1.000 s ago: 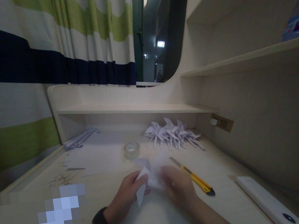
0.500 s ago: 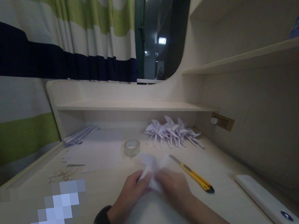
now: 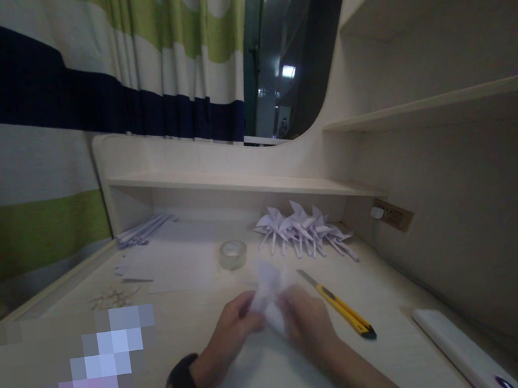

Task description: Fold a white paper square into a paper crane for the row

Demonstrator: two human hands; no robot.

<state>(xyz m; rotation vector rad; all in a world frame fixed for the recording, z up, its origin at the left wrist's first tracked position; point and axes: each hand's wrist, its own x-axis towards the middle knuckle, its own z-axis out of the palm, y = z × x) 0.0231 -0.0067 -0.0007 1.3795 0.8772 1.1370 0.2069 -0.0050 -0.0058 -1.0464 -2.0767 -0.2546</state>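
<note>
My left hand (image 3: 232,334), with a black watch on its wrist, and my right hand (image 3: 308,327) both grip a white folded paper piece (image 3: 268,288) just above the pale desk (image 3: 265,384). The paper sticks up between my fingertips, and its shape is blurred. A yellow utility knife (image 3: 344,311) lies just right of my right hand. A roll of clear tape (image 3: 232,254) sits beyond the paper. Further back lies a pile of several white folded paper pinwheels (image 3: 302,229).
Paper strips (image 3: 142,230) and flat white sheets (image 3: 173,266) lie at the back left under a low shelf (image 3: 238,184). A white flat device (image 3: 461,349) rests at the right front. A wall socket (image 3: 393,214) sits on the right panel. A striped curtain (image 3: 80,65) hangs behind.
My hands have drawn the paper piece closer together and turned it; its spread points now look bunched upward. The view has shifted slightly right.
</note>
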